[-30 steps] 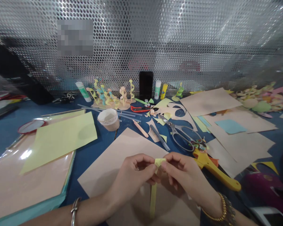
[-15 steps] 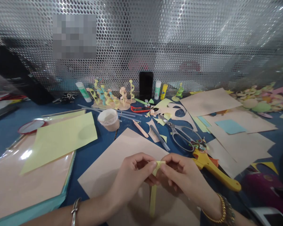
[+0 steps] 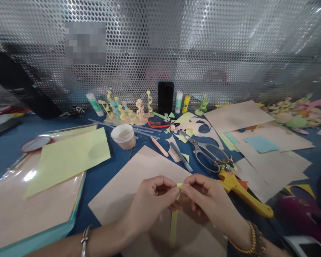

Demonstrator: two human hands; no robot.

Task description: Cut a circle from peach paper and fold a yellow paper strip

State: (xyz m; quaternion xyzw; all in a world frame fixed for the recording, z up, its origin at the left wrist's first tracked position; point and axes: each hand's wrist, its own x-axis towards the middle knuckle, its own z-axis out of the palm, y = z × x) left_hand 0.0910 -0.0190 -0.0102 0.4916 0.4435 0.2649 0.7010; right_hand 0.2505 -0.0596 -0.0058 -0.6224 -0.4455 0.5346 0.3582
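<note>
Left hand (image 3: 149,203) and right hand (image 3: 210,203) pinch the bent top of a pale yellow paper strip (image 3: 172,228) between fingertips (image 3: 176,191); below the fingers, its lower length hangs straight, unworked.

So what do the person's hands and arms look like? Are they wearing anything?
The left hand and right hand are bare, with no gloves or sleeves showing. The left wrist has a silver bangle. The right wrist has a gold chain bracelet beside a wider, darker band.
</note>
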